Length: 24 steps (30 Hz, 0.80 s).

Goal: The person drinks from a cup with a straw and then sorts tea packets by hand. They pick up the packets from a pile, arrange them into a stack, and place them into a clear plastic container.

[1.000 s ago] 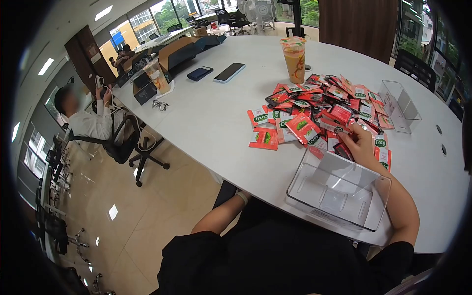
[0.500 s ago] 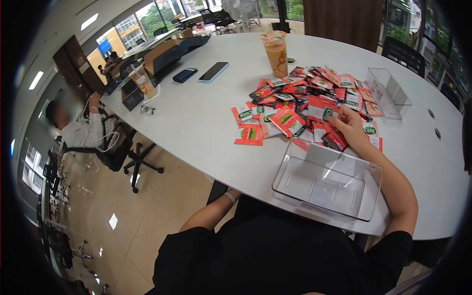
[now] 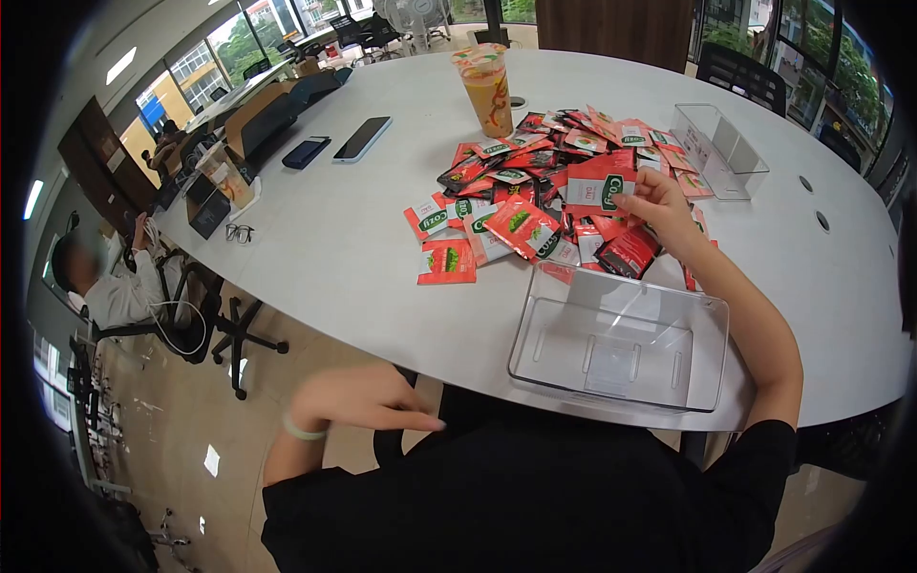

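My right hand (image 3: 659,202) pinches a red and white sachet (image 3: 594,188) by its right edge, raised over a heap of similar red, white and dark sachets (image 3: 522,222). In front of the heap, near the table's front edge, lies a clear plastic tray (image 3: 611,358) with nothing in it. Over the floor, off the table's edge, is my left hand (image 3: 368,396), partly blurred, its index finger stretched out and holding nothing that I can see. A second clear container (image 3: 721,158) stands behind the heap on the right.
On the white table (image 3: 334,229) are a cup of orange drink (image 3: 488,91), a phone (image 3: 363,139), a dark blue flat item (image 3: 307,153) and glasses (image 3: 240,232). Farther left stands another cup (image 3: 223,174). A seated person (image 3: 124,282) is at the left.
My left hand has come up into view from under the table's edge. The sachet in my right hand is lifted higher off the heap. The whole view has shifted slightly.
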{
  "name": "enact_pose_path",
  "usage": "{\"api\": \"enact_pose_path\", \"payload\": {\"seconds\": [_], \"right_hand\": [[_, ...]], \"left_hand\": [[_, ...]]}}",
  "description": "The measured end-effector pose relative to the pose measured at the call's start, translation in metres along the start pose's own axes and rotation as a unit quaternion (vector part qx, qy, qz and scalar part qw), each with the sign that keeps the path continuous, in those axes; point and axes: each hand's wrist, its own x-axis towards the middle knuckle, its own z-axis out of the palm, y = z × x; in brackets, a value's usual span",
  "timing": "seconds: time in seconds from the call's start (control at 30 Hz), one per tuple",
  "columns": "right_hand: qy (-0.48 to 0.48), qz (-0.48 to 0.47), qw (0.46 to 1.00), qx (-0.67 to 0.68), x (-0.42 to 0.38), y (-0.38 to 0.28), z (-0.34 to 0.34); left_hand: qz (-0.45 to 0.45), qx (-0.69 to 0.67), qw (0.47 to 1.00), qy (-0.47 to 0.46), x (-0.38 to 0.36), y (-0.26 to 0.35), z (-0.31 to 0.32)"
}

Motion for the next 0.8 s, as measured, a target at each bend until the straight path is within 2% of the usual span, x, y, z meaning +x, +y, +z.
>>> {"api": "enact_pose_path", "payload": {"seconds": [0.03,0.1,0.13,0.17,0.2,0.3,0.33,0.37,0.43,0.47,0.53,0.57,0.6,0.67,0.7,0.73,0.8], "right_hand": [[-0.007,0.002,1.0,0.001,0.0,-0.002,0.002],[-0.021,0.019,0.999,-0.018,0.002,-0.01,0.008],[-0.03,0.037,0.998,-0.042,0.007,-0.015,0.01],[-0.06,0.007,0.997,-0.043,0.017,-0.013,0.011],[-0.064,0.012,0.997,-0.044,0.026,-0.013,0.013],[-0.154,-0.013,0.985,-0.081,0.05,-0.012,0.022],[-0.154,-0.015,0.984,-0.085,0.053,-0.013,0.029],[-0.173,-0.012,0.984,-0.05,0.056,-0.015,0.038],[-0.2,-0.01,0.98,0.01,0.06,-0.01,0.046],[-0.196,-0.007,0.98,0.011,0.062,-0.004,0.049],[-0.16,-0.007,0.986,0.047,0.061,0.015,0.054],[-0.138,-0.016,0.99,0.006,0.06,0.024,0.053],[-0.136,-0.01,0.991,0.008,0.056,0.024,0.054],[-0.145,-0.1,0.983,-0.057,0.05,0.019,0.056],[-0.166,-0.113,0.965,-0.169,0.047,0.017,0.054],[-0.169,-0.113,0.964,-0.17,0.044,0.017,0.056],[-0.182,-0.222,0.878,-0.383,0.039,0.018,0.061]], "left_hand": [[0.104,-0.027,0.988,0.113,-0.019,0.005,-0.017],[0.233,-0.083,0.917,0.314,-0.021,0.011,-0.054],[0.259,-0.119,0.884,0.371,-0.003,0.007,-0.073],[0.189,-0.137,0.856,0.461,0.021,0.013,-0.087],[0.22,-0.178,0.821,0.496,0.054,0.017,-0.1],[0.246,-0.326,0.797,0.446,0.132,0.006,-0.123],[0.251,-0.376,0.782,0.429,0.146,0.005,-0.127],[0.255,-0.374,0.781,0.43,0.148,0.005,-0.126],[0.214,-0.274,0.855,0.385,0.149,0.004,-0.116],[0.214,-0.276,0.856,0.381,0.151,-0.002,-0.115],[0.129,-0.208,0.903,0.353,0.16,-0.024,-0.11],[0.164,-0.276,0.872,0.371,0.177,-0.043,-0.107],[0.163,-0.279,0.873,0.366,0.174,-0.044,-0.11],[0.185,-0.351,0.812,0.428,0.163,-0.041,-0.117],[0.239,-0.4,0.781,0.415,0.155,-0.031,-0.118],[0.239,-0.401,0.78,0.417,0.152,-0.031,-0.118],[0.234,-0.465,0.758,0.393,0.144,-0.034,-0.121]]}}
